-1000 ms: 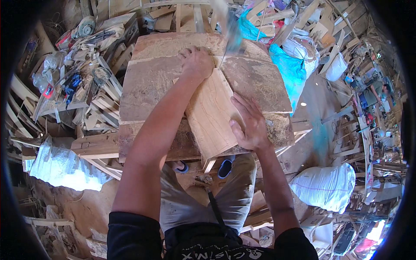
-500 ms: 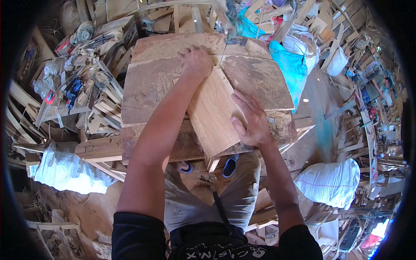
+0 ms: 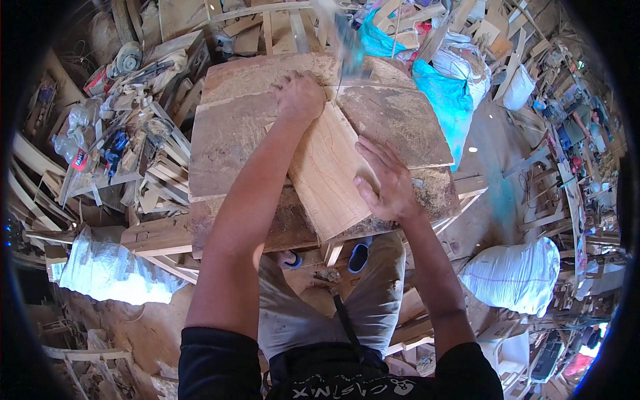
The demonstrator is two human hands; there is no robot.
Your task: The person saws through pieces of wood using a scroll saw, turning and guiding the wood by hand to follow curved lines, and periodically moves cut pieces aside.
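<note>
A pale wooden board (image 3: pixel 330 170) with thin curved lines drawn on it lies slanted across a worn wooden work table (image 3: pixel 233 143). At its far end stands a thin upright saw blade (image 3: pixel 338 90), below a blurred blue-green machine part (image 3: pixel 351 53). My left hand (image 3: pixel 299 97) rests at the board's far left corner, close to the blade, with its fingers spread. My right hand (image 3: pixel 387 181) lies along the board's near right edge, fingers stretched out and thumb on the top face. Both palms are hidden from above.
Wood offcuts (image 3: pixel 167 170) and a clear plastic bottle (image 3: pixel 70 150) are piled at the left. A turquoise sheet (image 3: pixel 440 100) hangs by the table's right edge. A stuffed white sack (image 3: pixel 513 275) sits on the floor at the right. Another person (image 3: pixel 587 127) is at the far right.
The whole view has shifted slightly. My hands and the board keep nearly the same place on the table.
</note>
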